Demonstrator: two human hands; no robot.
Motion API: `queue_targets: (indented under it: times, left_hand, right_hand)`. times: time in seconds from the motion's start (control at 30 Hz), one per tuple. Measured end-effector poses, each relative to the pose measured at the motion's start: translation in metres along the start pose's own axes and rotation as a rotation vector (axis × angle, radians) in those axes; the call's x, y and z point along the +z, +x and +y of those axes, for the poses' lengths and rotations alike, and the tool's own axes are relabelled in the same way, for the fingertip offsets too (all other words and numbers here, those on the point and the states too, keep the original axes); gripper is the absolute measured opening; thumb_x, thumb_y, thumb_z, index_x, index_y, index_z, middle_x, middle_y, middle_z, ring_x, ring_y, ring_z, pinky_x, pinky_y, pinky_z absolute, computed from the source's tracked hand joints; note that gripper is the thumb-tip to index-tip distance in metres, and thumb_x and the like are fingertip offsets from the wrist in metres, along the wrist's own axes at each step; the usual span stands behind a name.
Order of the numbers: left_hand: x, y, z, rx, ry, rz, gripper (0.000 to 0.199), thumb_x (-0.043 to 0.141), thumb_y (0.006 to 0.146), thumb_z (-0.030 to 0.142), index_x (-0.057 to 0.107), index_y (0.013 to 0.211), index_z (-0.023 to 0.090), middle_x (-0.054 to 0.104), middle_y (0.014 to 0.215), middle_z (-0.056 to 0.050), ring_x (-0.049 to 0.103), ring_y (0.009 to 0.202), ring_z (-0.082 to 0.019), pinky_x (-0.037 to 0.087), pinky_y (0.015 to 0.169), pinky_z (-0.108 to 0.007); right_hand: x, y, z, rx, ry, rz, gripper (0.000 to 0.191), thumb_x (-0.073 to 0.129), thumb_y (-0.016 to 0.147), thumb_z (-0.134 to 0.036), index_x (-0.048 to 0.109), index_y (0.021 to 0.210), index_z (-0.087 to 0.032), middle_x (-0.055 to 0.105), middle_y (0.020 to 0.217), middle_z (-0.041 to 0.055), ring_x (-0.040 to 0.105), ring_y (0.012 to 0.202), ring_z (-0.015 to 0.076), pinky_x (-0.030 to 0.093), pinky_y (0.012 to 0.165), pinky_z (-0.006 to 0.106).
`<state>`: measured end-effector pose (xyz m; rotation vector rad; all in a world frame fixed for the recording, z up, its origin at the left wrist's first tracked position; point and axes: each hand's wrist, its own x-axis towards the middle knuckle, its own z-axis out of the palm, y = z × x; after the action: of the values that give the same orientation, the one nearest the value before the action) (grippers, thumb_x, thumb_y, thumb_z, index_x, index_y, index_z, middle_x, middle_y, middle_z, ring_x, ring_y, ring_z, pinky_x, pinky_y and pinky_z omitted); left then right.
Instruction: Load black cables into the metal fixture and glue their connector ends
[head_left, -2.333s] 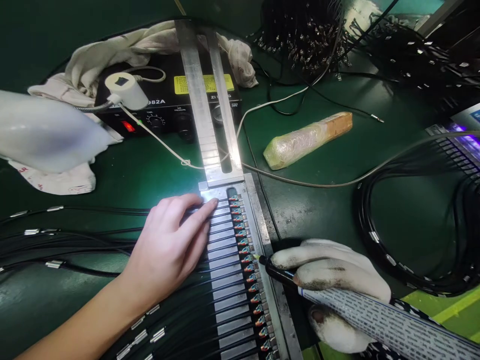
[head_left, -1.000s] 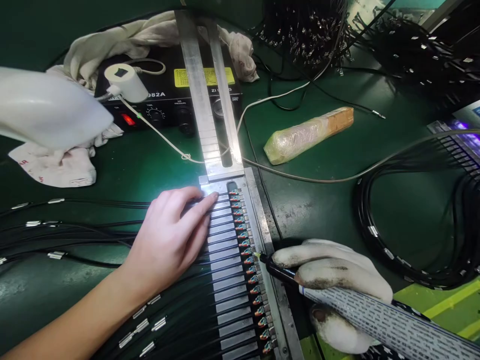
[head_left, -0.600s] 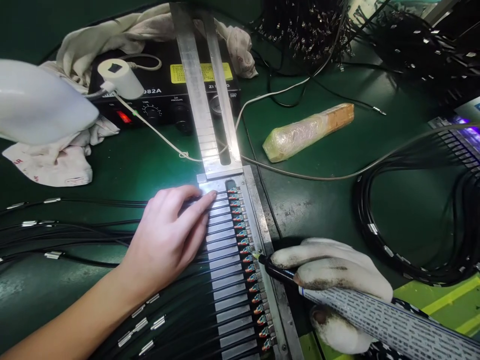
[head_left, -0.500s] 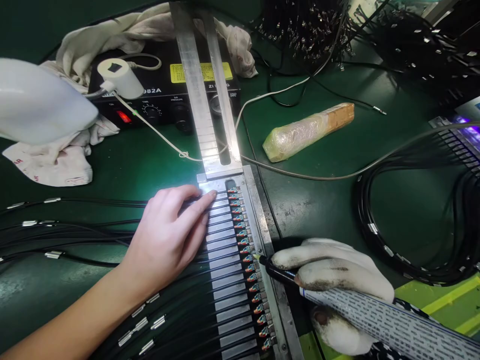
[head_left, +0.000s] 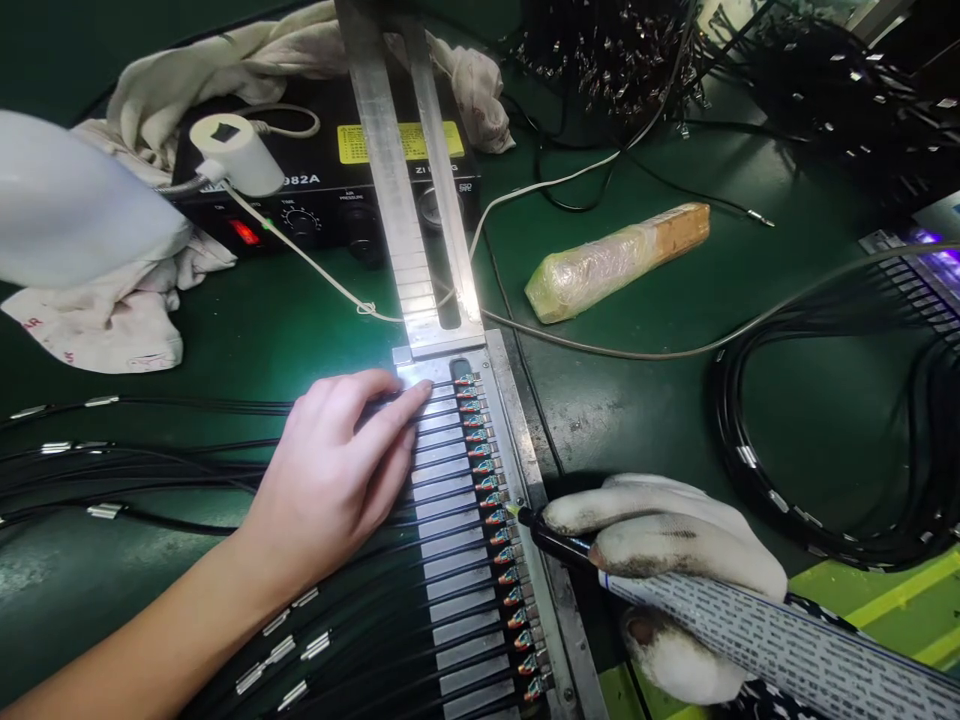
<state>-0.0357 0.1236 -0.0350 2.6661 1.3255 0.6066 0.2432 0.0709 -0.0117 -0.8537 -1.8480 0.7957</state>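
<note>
- Tip of the black-nosed, pen-like tool point(head_left: 559, 543) now sits roughly one connector nearer along the row; the view has shifted slightly too.
- Contact area has therefore changed, judging by the count; left-hand placement looks unchanged.
- Right hand point(head_left: 675, 530), white-gloved, grip closed around the tool, tip beside a small connector with coloured wires point(head_left: 496, 517).
- Left hand point(head_left: 337, 460), bare, rests at the far end of the slotted silver metal fixture point(head_left: 450, 590); cannot tell whether its grip holds a black cable.

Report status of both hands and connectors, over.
Left hand on metal fixture. Gloved right hand holds black-nosed tool, tip at connectors. Wrapped block lies apart, beyond.
</note>
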Motion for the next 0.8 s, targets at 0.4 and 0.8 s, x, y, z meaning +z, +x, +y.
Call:
queue_targets:
  times: [0.4,0.8]
  left_hand:
    - [0.0001,0.0000,0.0003,-0.007,-0.002,-0.007,0.043,0.053,0.091,0.017,0.050,0.134,0.018,0.058,0.114,-0.016,0.056,0.099,-0.030,0.047,0.084,-0.048]
    - [0.0014,0.0010,0.0012,-0.004,0.008,-0.004,0.042,0.053,0.091,0.017,0.050,0.133,0.018,0.058,0.113,-0.015,0.056,0.099,-0.029,0.047,0.084,-0.046]
  right_hand:
    - [0.0033,0.0025,0.0005,0.001,0.000,0.033,0.014,0.058,0.090,-0.026,0.067,0.094,-0.016,0.077,0.093,0.0087,0.075,0.084,0.0204,0.063,0.074,0.029]
    - [0.0009,-0.0016,-0.0008,-0.013,0.028,0.049,0.016,0.063,0.089,-0.029,0.066,0.095,-0.015,0.076,0.096,0.0095,0.075,0.088,0.0223,0.063,0.074,0.031]
